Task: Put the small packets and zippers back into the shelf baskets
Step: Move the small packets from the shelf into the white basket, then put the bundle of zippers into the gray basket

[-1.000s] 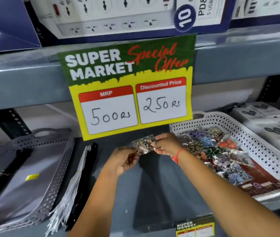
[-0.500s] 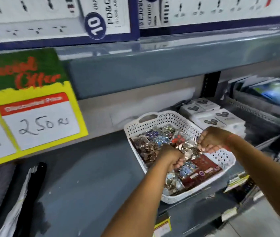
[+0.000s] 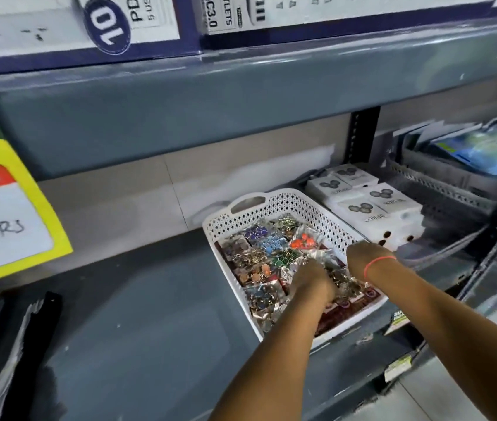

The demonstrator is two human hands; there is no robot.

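Both hands, left and right, are closed on a packet inside the basket; next, release it, then fetch the zippers.

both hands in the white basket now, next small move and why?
Probably let go of the packet and draw both hands back. The left hand and right hand sit low inside the basket, the packet between them already lying on the pile, so it looks placed.

Bare forearms, red wrist thread
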